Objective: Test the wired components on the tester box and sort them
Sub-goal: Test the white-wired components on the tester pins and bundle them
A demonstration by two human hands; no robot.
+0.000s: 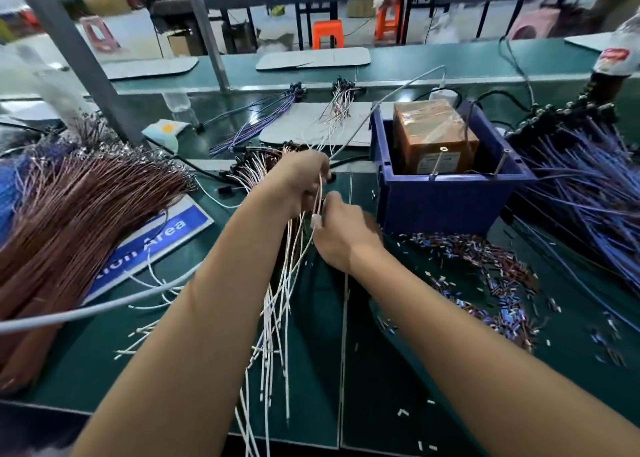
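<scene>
Green bench (450,370): white wires (277,318) between hands (322,210).

Bare green mat (194,380) near left, between the brown wire heap (79,221) and the forearms: open passage. Blue bin (446,203) with taped box (434,138) blocks centre right. Blue wire pile (585,193) fills far right. Cut sleeve bits (491,280) litter the mat near the bin. White leads (277,325) hang across the middle. Slanted grey post (74,54) bars far left. Far strip behind the bundles open
</scene>
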